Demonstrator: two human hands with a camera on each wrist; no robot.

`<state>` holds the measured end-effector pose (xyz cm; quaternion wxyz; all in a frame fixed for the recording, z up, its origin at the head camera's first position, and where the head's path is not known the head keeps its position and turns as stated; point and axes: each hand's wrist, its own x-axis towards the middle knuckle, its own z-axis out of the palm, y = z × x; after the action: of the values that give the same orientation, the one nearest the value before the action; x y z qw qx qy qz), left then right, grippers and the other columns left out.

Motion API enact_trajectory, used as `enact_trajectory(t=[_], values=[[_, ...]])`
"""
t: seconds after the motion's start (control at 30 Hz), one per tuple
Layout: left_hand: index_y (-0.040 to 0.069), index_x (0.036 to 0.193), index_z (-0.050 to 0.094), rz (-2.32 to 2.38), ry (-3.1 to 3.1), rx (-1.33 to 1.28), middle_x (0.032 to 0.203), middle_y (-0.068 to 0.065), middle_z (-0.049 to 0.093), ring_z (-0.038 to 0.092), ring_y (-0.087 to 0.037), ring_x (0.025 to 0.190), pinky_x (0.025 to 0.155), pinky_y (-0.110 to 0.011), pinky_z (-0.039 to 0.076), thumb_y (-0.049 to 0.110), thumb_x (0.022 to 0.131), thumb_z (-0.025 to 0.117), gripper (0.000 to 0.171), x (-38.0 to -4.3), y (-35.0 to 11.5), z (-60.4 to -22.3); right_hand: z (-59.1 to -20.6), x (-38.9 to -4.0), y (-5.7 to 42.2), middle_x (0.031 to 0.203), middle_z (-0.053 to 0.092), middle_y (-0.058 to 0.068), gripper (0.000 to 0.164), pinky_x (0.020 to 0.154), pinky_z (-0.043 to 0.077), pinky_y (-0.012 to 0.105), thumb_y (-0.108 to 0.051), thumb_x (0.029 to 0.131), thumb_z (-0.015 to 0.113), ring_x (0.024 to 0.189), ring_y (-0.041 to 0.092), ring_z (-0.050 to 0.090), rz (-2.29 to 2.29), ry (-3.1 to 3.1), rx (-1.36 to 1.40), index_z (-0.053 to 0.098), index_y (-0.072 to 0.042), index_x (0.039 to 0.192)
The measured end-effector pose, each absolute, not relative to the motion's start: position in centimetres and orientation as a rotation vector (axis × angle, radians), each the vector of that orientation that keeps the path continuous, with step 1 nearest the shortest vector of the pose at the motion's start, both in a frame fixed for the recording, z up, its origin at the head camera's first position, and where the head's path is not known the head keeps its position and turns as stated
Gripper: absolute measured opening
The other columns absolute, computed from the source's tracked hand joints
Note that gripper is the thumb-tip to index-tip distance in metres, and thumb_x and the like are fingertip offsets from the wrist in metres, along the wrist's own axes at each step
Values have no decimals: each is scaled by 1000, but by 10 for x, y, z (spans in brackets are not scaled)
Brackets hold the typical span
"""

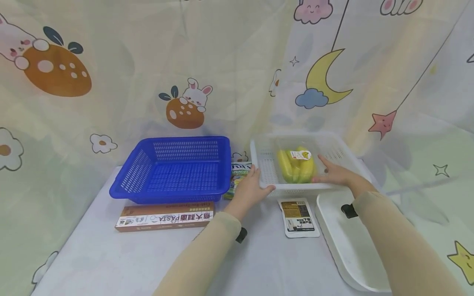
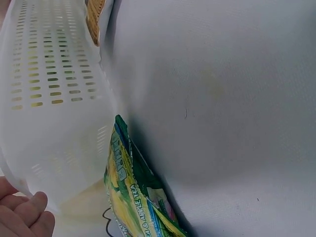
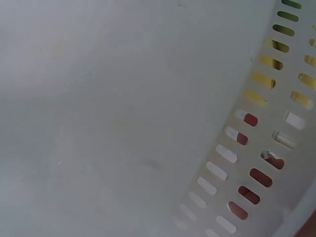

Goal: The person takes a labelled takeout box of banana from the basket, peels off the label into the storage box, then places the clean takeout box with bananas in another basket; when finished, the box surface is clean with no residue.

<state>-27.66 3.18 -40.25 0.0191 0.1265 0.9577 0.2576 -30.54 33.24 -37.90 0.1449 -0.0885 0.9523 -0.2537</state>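
Observation:
My left hand [image 1: 249, 190] is at the near left corner of the white plastic basket [image 1: 255, 158], fingers on its left side and thumb spread along the front. In the left wrist view its bent fingers [image 2: 29, 215] touch the basket rim. A clear-lidded pack of bananas [image 1: 296, 166] sits inside the basket. My right hand [image 1: 335, 174] reaches over the front rim, digits spread beside the pack's right edge; whether it touches the pack is unclear. Through slots of the basket wall [image 3: 237, 163], the right wrist view shows yellow and dark red patches.
A blue basket [image 1: 177, 193] stands left, behind a pasta box [image 1: 166, 216]. Between the baskets stands a green tea bag pack [image 1: 237, 176], also in the left wrist view [image 2: 131, 192]. A flat white packet [image 1: 299, 218] and a white tray [image 1: 352, 246] lie in front.

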Motion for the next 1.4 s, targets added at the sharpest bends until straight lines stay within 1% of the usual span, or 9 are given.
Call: enact_trajectory(t=[0.1,0.27,0.53,0.73,0.9,1.07,1.17,1.27,1.4], values=[[12,144,27,791,2973,390,153,-9,14,33,-29,133,103,-41,37,63,79,53,87,-275,33,-404,-381,-304,334,141,18,37,104,96,28,66,-51,80,60,123,53,33,-721,2775,-252,-8,-7,145],[11,143,27,788,2969,395,152,-9,16,34,-29,132,103,-41,38,64,78,52,88,-273,34,-405,-382,-302,334,138,28,37,100,92,34,65,-53,80,58,119,52,39,-659,2862,-251,0,-5,146],[11,143,28,794,2973,402,152,-11,18,35,-29,132,103,-41,38,63,78,53,87,-270,35,-405,-377,-295,332,131,37,39,97,91,36,63,-51,79,60,115,52,42,-668,2947,-245,7,-3,145],[10,143,28,800,2976,404,152,-10,15,35,-31,131,102,-43,37,62,79,54,86,-270,34,-405,-366,-294,332,136,31,37,98,92,34,64,-50,79,61,119,52,38,-736,2953,-234,5,-4,146],[10,143,27,775,2978,405,152,-10,15,36,-32,130,101,-43,39,64,79,51,88,-272,32,-404,-353,-295,328,140,27,33,99,92,33,67,-51,79,61,122,51,34,-770,2953,-222,2,-9,147],[9,144,26,744,2973,436,152,-10,15,34,-30,132,103,-44,36,66,80,47,88,-272,27,-401,-341,-292,326,141,27,32,97,90,34,67,-51,81,60,123,48,35,-795,2959,-221,1,-13,147],[11,145,22,775,2954,440,153,-9,13,32,-30,133,103,-47,36,66,81,45,87,-272,23,-397,-335,-289,326,142,27,30,95,89,34,68,-49,81,59,123,48,36,-795,2968,-220,1,-14,147],[14,145,23,859,2959,436,153,-7,15,33,-29,133,100,-48,39,65,83,44,83,-275,19,-389,-329,-287,325,144,24,29,94,89,32,69,-49,81,59,124,48,34,-801,2970,-209,1,-16,147],[18,144,25,1063,2936,393,151,-4,21,31,-27,134,104,-47,34,62,85,44,76,-282,12,-375,-323,-285,322,143,25,29,93,89,32,70,-51,81,58,124,49,34,-819,2967,-194,1,-19,148]])
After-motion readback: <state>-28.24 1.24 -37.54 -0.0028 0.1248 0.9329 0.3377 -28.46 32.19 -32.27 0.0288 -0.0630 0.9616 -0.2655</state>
